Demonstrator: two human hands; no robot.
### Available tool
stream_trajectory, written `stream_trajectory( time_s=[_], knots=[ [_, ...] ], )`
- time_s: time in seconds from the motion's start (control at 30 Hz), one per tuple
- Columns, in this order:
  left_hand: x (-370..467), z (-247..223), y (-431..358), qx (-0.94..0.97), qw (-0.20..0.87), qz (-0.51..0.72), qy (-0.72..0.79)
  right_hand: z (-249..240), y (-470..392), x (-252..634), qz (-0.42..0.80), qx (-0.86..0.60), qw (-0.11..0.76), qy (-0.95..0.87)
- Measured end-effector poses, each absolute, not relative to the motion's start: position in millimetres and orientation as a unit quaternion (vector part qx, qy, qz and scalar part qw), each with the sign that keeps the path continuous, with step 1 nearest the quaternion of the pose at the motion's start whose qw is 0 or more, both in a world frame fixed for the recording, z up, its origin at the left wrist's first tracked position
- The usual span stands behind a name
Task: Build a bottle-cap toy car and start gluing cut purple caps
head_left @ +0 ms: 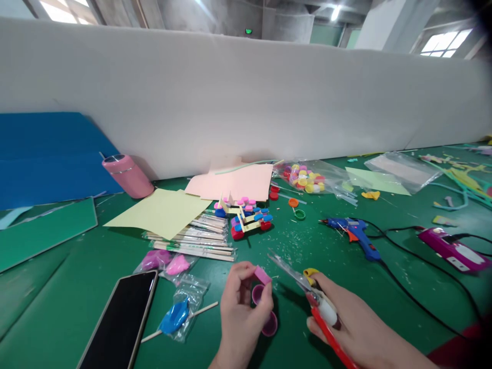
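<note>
Between the thumb and forefinger of my left hand (244, 307) is a small pink block (262, 275). Two purple bottle caps lie on the green table beside that hand; one cap (270, 325) is by the thumb, the other (258, 293) shows between the fingers. My right hand (346, 312) is wrapped round red-handled scissors (294, 274), whose blades point up and left toward the block without touching it. A yellow piece (309, 275) and a white piece (327, 310) also show at the right hand's fingers. Ahead stands a small model of sticks and coloured caps (249, 221).
A phone (119, 318) and bagged blue clay (175, 316) lie at the left. Bagged sticks (196, 238), yellow paper (161, 210) and a pink bottle (128, 176) are behind. On the right are a blue glue gun (355, 233), its cord and a purple device (453, 249).
</note>
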State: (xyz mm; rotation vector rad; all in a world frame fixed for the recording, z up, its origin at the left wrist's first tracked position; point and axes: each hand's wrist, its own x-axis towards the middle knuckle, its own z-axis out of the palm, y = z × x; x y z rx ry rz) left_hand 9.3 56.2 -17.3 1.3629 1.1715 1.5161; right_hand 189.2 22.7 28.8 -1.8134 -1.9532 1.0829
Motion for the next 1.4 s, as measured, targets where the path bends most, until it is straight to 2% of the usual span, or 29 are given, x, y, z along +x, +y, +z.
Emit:
stream_trajectory(
  time_s=[0.23,0.47,0.73,0.87,0.93,1.03,1.27,1.4],
  knots=[
    [10,-22,56,0.535,0.388,0.605,0.444,20,18,188,0.251,-0.649,0.087,-0.713],
    [9,-28,55,0.595,0.315,0.587,0.45,13,18,188,0.224,-0.642,0.102,-0.726],
    [8,-31,57,0.623,0.27,0.587,0.442,14,19,187,0.316,-0.651,0.076,-0.686],
    [8,-32,56,0.628,0.268,0.586,0.436,9,21,187,0.441,-0.598,0.106,-0.66],
    [9,-32,55,0.622,0.284,0.585,0.436,9,23,188,0.461,-0.586,0.134,-0.653],
    [11,-29,54,0.601,0.31,0.585,0.449,13,24,191,0.434,-0.604,0.147,-0.652],
    [11,-23,58,0.583,0.307,0.592,0.465,10,18,194,0.28,-0.641,0.106,-0.707],
    [10,-24,58,0.588,0.301,0.584,0.472,7,17,193,0.253,-0.645,0.105,-0.713]
  ],
)
